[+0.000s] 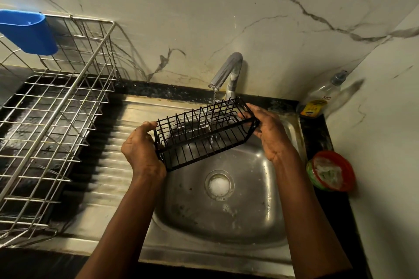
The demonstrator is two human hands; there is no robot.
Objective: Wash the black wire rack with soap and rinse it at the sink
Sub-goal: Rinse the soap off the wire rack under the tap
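Observation:
The black wire rack (pixel 204 133) hangs tilted above the steel sink (pixel 260 222), its right end higher and farther back. My left hand (pixel 140 149) grips its near left end. My right hand (pixel 269 131) holds its far right end. A thin stream of water falls from the chrome tap (pixel 229 70) onto the middle of the rack and splashes through the wires. White foam sits in the drain (pixel 218 184) below.
A large silver wire dish rack (pixel 56 120) stands on the drainboard at left, with a blue plastic cup (pixel 29 31) hung on its back rim. A clear bottle (pixel 322 97) and a red-rimmed soap tub (pixel 331 171) sit on the dark counter at right.

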